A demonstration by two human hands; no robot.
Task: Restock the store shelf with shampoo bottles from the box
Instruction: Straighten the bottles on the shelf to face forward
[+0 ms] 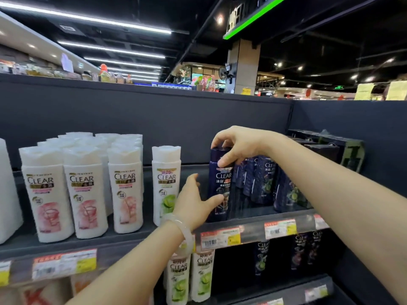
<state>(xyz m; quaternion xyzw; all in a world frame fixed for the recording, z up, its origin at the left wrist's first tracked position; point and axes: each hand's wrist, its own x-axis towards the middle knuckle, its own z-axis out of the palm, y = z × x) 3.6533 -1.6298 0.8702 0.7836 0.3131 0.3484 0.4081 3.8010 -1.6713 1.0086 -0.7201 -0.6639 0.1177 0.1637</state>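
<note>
Dark blue shampoo bottle (220, 183) w/ "CLEAR" label stands upright at front edge of the shelf (253, 219), at left end of the dark-bottle group. Right hand (236, 148) comes from above, fingers curled over the cap, thumb on the bottle's front just above the label, so it's gripping the top. Left hand (193, 200) reaches from below-left, w/ a pale bangle (184, 230) on the wrist; thumb presses the bottle's lower front, other fingers go round its left side, partly hidden, so hand is narrow, holding the lower body. More dark blue bottles (262, 179) stand just right of it & further back, partly behind the right forearm. Left of the held bottle, across a gap, one white bottle w/ green label (166, 183) stands alone; further left, rows of white bottles w/ pink labels (83, 190), several deep. Price tags (220, 238) in red/yellow/white run along the shelf's front rail. Lower shelf holds white-green bottles (189, 276) under the left wrist & dark ones (306, 249) to the right. Dark boxes (330, 148) sit at far right, back of the top shelf. Store ceiling lights & other aisles behind, blurry.
</note>
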